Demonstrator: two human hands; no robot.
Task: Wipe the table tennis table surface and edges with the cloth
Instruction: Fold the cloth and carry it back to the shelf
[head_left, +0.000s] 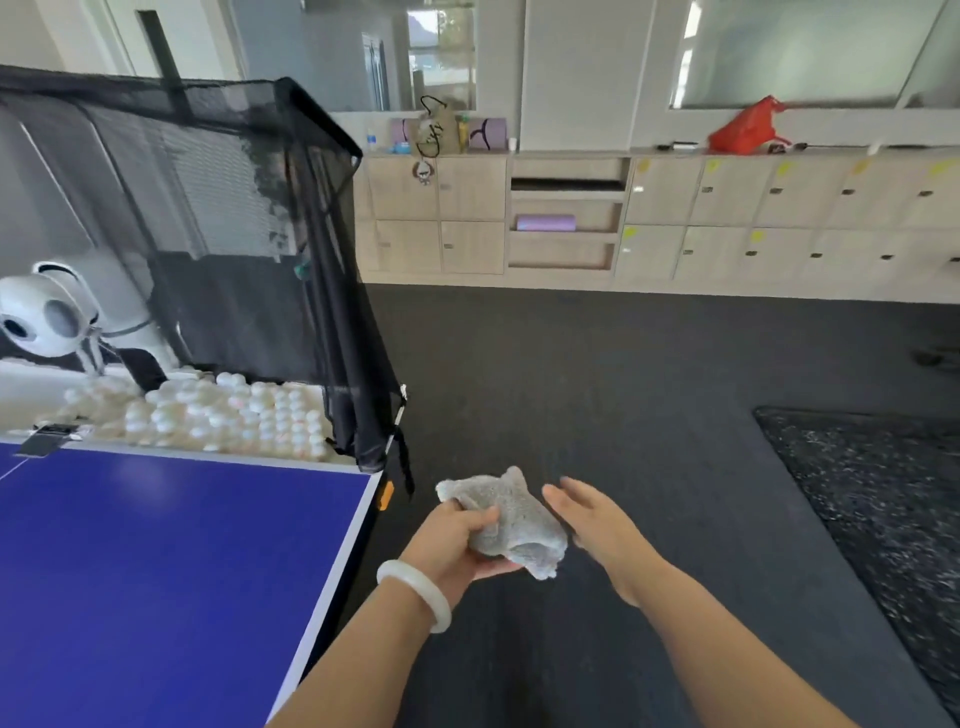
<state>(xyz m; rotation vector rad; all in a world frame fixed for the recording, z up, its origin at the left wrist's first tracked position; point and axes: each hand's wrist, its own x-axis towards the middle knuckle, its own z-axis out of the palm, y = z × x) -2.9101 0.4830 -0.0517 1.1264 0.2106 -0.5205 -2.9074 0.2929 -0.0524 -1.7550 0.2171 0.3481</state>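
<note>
blue table (156, 545), white balls (234, 410) heaped at its end.

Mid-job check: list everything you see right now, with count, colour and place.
table tennis table: one, blue, lower left
cloth: one, grey, off the table's right edge
balls: many, white, past the table's far end
catch net: one, black, around the balls
ball machine: one, white, far left
cabinets: one row, beige, far wall
bag: one, red, on the cabinets
mat: one, dark, floor right
left hand: grips the cloth
right hand: fingers straight, beside the cloth
</note>
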